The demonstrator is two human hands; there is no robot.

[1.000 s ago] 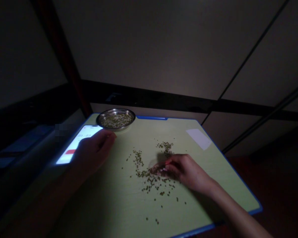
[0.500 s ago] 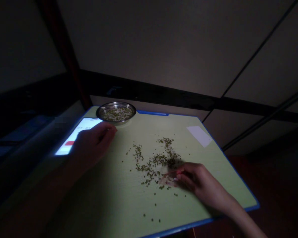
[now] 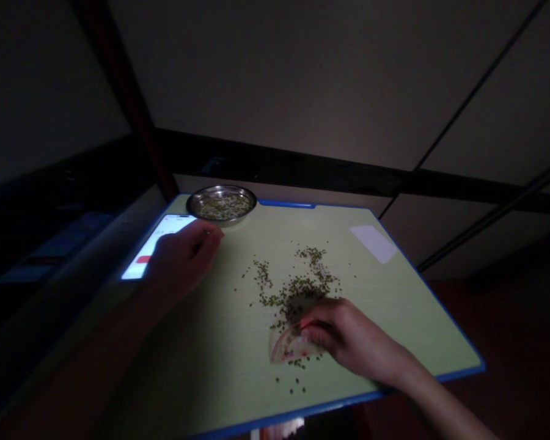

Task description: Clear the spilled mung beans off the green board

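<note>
Several small green beans lie scattered on a light green board with a blue rim. My right hand holds a clear half-round plastic piece flat on the board at the near edge of the beans. My left hand rests on the board's left side, fingers curled, partly over a lit phone. A round metal dish with beans in it stands at the far left corner.
A white paper slip lies near the board's far right edge. The room is dark. A dark red post rises behind the dish. The board's near edge is close to my right wrist.
My right hand has drawn back toward me, from the middle of the beans to their near edge. The clear plastic piece now shows under its fingers. My left hand has stayed by the phone.
</note>
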